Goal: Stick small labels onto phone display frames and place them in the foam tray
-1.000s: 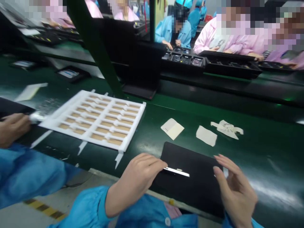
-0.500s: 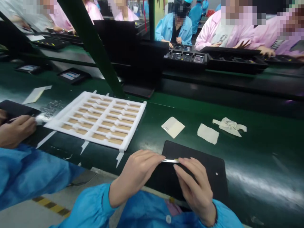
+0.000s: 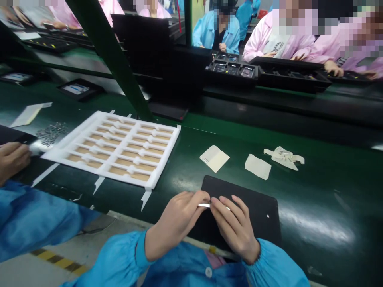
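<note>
White slim strip pinched in fingertips, L hand + R hand, over flat matte-blk mat; gridded white tray to L, crumpled cream scrap beyond mat.

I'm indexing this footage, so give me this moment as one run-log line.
left hand: pinching slim white part; right hand: also on it, exact hold unclear; below: black mat; leftward: white slotted tray

Light glares on the green bench, a green post slants up near its far edge, and striped tape crosses the floor below its near edge.
</note>
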Tool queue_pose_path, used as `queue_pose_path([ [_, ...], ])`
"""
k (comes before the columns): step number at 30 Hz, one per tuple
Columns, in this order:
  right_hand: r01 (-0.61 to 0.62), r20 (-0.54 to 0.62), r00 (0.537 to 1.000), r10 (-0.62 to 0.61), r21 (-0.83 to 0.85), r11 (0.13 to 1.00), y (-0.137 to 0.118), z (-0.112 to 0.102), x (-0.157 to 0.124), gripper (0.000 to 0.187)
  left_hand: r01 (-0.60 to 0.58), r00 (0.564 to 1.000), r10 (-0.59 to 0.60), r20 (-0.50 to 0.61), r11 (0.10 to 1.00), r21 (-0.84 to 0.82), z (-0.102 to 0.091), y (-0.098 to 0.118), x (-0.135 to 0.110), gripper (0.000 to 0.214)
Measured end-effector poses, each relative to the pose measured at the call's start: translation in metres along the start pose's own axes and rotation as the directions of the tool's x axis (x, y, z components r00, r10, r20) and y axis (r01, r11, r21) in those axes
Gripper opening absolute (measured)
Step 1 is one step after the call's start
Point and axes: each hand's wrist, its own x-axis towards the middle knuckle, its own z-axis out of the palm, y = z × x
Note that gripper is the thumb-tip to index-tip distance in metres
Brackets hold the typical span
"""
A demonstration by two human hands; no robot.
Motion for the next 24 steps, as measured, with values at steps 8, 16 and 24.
queue_pose_path([
  [8,-0.142,-0.024,0.989,0.148,0.16,0.977,0.003,0.007,-0.006,0.025,-0.016,0.999,0.016,-0.052,1.0,-0.004,0.015,-0.003,-0.001,0.007],
  [16,-0.53,-0.003,0.766,0.643,0.563,0.634,0.002,-0.02,0.011,0.023,-0.098,0.994,0.101,-0.045,0.993,0.071,-0.005,-0.004,-0.007,0.02],
  [24,-0.79,-0.065,0.345,0.936,0.518,0.327,0.021,-0.034,-0.021,0.029,0.062,0.99,-0.032,-0.134,0.971,0.233,-0.112,-0.046,-0.044,0.027],
])
